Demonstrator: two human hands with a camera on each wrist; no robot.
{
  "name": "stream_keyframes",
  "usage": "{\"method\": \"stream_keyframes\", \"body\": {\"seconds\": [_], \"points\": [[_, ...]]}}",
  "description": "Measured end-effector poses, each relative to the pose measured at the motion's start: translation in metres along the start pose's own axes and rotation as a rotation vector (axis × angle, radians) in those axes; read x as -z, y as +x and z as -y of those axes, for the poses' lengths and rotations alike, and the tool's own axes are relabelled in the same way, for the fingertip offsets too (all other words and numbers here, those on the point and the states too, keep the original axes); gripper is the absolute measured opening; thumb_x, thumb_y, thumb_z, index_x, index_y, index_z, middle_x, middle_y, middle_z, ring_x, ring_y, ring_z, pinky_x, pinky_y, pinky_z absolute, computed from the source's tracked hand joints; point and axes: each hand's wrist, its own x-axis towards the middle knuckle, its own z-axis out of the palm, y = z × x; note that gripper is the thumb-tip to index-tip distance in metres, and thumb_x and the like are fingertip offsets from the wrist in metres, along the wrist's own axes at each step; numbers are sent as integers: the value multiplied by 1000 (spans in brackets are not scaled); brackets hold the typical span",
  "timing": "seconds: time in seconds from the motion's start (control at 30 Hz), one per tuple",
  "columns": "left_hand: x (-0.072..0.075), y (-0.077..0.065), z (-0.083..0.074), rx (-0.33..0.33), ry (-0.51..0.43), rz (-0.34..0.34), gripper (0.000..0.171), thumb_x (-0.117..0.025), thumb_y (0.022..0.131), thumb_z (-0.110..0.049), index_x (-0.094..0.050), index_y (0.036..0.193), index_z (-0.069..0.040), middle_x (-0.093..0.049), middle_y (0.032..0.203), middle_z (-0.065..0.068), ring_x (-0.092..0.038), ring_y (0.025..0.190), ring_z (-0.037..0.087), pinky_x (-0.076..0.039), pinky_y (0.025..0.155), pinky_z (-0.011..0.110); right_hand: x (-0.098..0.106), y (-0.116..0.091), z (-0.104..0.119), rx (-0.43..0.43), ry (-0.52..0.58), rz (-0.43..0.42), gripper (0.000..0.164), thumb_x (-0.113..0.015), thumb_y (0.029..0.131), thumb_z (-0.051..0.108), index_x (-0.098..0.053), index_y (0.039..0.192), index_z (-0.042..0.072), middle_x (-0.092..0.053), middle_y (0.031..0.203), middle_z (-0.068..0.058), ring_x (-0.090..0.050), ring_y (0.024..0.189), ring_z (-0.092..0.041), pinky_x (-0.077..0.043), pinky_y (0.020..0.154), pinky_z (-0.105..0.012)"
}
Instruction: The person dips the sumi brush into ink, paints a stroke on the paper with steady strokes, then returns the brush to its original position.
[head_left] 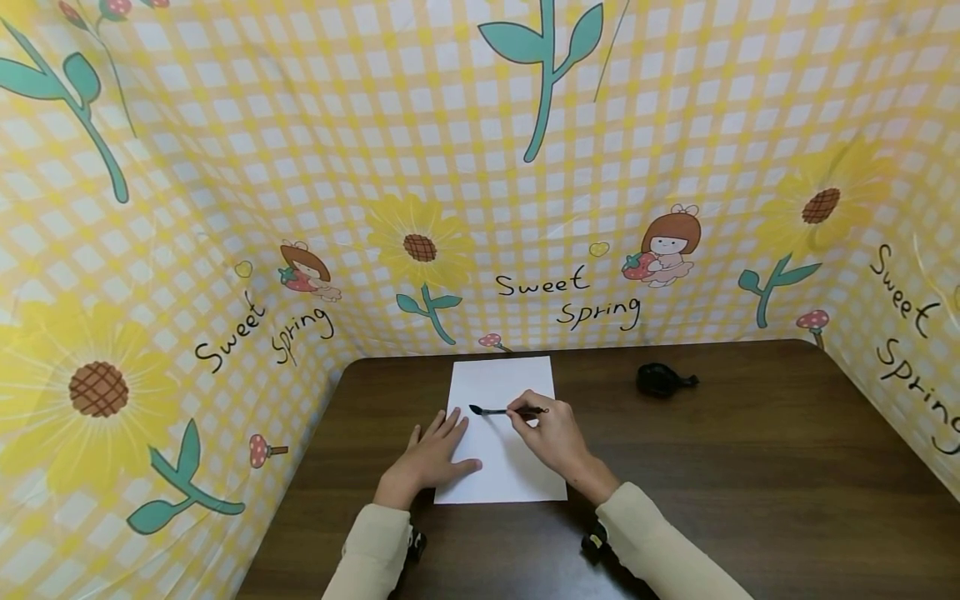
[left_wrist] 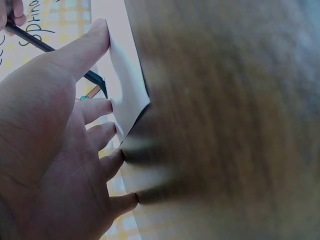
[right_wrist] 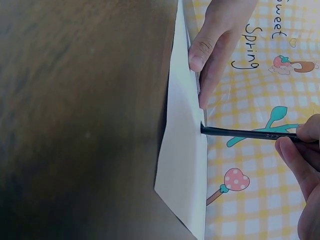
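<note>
A white sheet of paper (head_left: 502,379) lies on the brown table. My left hand (head_left: 431,458) rests on its left side with the fingers spread and straight. In the left wrist view, the fingertips (left_wrist: 114,105) of that hand press at the paper and the table beside it. My right hand (head_left: 551,429) pinches a thin black paintbrush (head_left: 491,411) over the sheet, its tip pointing left. In the right wrist view the brush (right_wrist: 240,133) reaches across from the fingers, its dark tip right at the paper's surface. No marks show on the sheet.
A small glossy black object (head_left: 660,380) with a narrow neck lies at the table's back right. The dark wooden table (head_left: 712,483) is walled on its sides and back by a yellow checked cloth (head_left: 480,167) with printed flowers and lettering.
</note>
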Motion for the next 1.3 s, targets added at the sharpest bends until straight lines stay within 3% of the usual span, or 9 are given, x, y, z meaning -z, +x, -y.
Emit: {"method": "stream_keyframes", "body": {"seconds": [0.23, 0.53, 0.83, 1.17, 1.3], "points": [[-9, 6, 10, -17, -54, -10, 94, -64, 98, -66, -32, 169, -12, -18, 180, 10, -11, 167, 41, -8, 127, 76, 3, -1, -1, 9, -1, -5, 8, -79, 94, 0, -76, 95, 8, -80, 90, -5, -80, 82, -13, -62, 71, -18], [1, 1, 1, -4, 16, 14, 91, -62, 101, -64, -31, 169, -13, -18, 180, 9, -13, 167, 39, -11, 128, 74, 7, -1, -2, 27, -23, -17, 9, -80, 93, 0, -77, 94, 8, -79, 88, -3, -79, 82, -12, -63, 70, -20], [-1, 2, 1, 3, 16, 12, 90, -62, 101, -64, -32, 169, -14, -18, 180, 9, -13, 167, 39, -11, 128, 74, 10, -3, -2, 23, -24, -16, 9, -80, 93, 1, -76, 94, 9, -79, 89, -4, -79, 82, -11, -62, 70, -19], [-3, 5, 3, 7, 23, 12, 91, -62, 101, -64, -31, 170, -15, -17, 180, 7, -11, 167, 38, -10, 128, 74, 12, -4, -3, 30, -1, -15, 7, -79, 94, -1, -77, 94, 6, -80, 90, -6, -79, 82, -15, -66, 69, -35], [-3, 5, 3, 10, 22, 12, 91, -61, 101, -65, -31, 170, -15, -17, 180, 7, -11, 168, 37, -10, 129, 73, 12, -4, -4, 30, -10, -15, 7, -79, 94, 1, -76, 94, 7, -79, 89, -6, -79, 81, -16, -66, 68, -34]]}}
